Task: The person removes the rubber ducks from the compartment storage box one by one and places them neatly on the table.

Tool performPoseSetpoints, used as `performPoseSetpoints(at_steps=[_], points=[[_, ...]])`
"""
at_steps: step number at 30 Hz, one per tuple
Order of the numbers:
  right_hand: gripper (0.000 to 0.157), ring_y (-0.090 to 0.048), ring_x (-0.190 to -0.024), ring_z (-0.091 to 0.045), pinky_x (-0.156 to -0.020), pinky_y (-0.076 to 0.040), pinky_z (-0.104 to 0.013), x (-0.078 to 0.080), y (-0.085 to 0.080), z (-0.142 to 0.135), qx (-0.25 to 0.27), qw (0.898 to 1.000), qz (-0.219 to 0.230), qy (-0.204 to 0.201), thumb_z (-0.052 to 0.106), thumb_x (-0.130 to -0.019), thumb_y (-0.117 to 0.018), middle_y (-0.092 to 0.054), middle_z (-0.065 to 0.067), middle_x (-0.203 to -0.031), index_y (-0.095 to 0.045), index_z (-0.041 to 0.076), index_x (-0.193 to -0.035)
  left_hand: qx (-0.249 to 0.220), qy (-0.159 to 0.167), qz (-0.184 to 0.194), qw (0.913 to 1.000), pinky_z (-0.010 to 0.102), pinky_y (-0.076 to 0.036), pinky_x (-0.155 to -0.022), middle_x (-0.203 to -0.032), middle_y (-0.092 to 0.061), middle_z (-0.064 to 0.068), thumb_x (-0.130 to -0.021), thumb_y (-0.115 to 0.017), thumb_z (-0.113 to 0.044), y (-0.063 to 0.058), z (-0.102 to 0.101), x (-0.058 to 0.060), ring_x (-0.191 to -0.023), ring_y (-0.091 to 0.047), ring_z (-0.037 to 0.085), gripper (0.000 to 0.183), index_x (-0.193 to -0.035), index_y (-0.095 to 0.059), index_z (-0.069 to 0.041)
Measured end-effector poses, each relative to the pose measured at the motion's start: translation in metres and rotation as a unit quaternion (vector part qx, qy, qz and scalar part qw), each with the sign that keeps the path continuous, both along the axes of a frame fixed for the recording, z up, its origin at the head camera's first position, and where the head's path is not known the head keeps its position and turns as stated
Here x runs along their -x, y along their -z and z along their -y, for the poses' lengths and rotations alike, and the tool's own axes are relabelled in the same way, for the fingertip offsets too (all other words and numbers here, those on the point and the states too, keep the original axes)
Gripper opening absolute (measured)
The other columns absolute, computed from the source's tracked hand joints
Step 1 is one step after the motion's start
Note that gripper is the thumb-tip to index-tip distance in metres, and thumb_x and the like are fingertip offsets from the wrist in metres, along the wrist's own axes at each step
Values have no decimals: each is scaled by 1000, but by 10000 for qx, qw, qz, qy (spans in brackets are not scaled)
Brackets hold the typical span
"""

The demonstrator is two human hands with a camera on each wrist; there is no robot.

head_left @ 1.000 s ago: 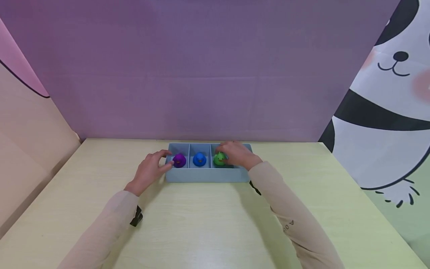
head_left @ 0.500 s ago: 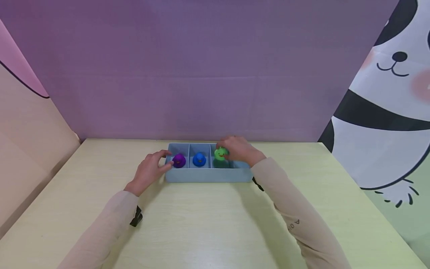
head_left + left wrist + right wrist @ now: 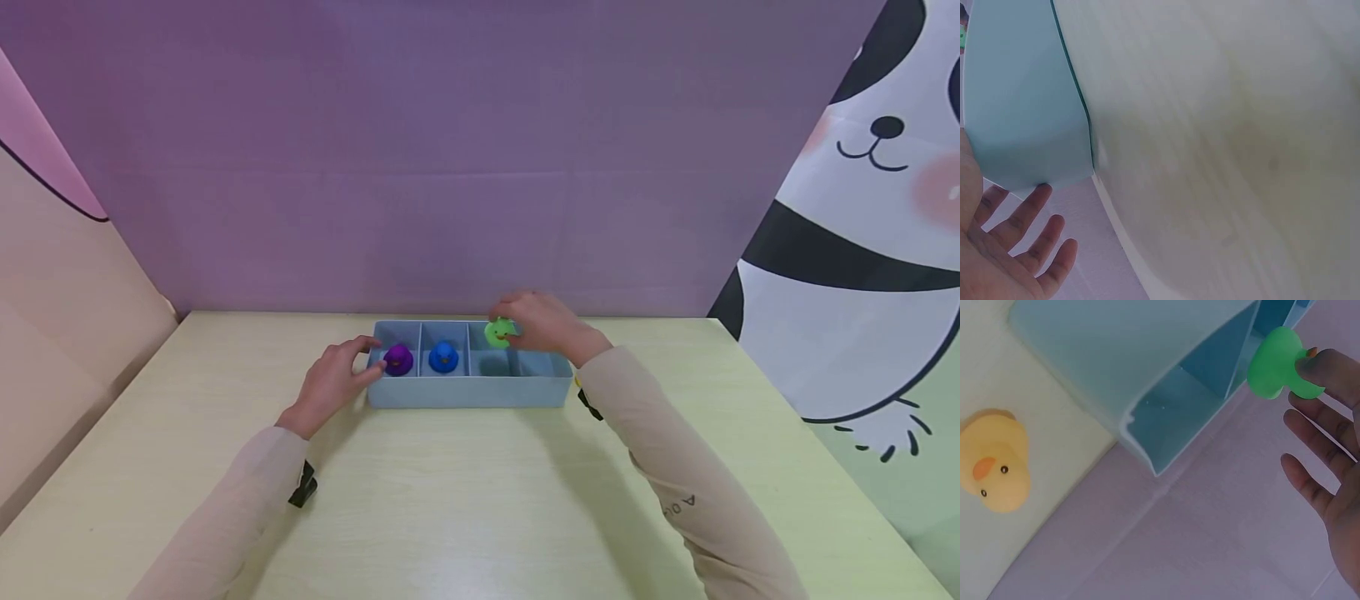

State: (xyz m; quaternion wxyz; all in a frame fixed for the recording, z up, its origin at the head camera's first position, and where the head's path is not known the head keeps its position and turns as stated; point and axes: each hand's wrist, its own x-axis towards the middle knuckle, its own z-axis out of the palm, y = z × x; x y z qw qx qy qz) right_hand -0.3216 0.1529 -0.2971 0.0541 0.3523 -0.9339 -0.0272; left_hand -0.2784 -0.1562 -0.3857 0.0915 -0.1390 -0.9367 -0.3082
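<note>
My right hand pinches a light green rubber duck between thumb and fingers, above the third compartment of a blue-grey divided box. In the right wrist view, this green duck is above the box rim, while the other fingers are spread free. My left hand is at the box's left end, thumb and index fingertips right at the rim. Its fingers look loosely extended against the end wall in the left wrist view. A purple duck sits in the leftmost compartment and a blue duck in the second.
A yellow duck stands on the table just right of the box, mostly hidden behind the right sleeve in the head view. The pale wooden table ends at a purple backdrop close behind the box.
My right hand has lifted the green duck up out of the third compartment and moved slightly right and back. The left hand stays at the box's left end.
</note>
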Motion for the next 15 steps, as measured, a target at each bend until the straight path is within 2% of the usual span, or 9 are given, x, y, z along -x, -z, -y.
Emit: performPoseSetpoints(at_steps=[6,15], points=[[34,-56,-104,-21,-93,-44,-45,-2,-5,-10,91,9999,51,30,20,-78,-71,-63,0,-112,-64,17,-111,-4,-16,-36,10000,45,-49,-77,-120,-59,13,-86,-59,-30,0,0,0,-95,-57,30,41,-123,-55,-12],[32,-57,-101,-22,-91,-46,-43,-8,-7,-34,146,9997,16,173,17,-77,-72,-64,-2,-109,-65,14,-108,44,-25,-44,10000,50,-46,-81,-122,-58,14,-86,-58,-31,-2,-1,0,-105,-55,35,41,-123,-55,-12]])
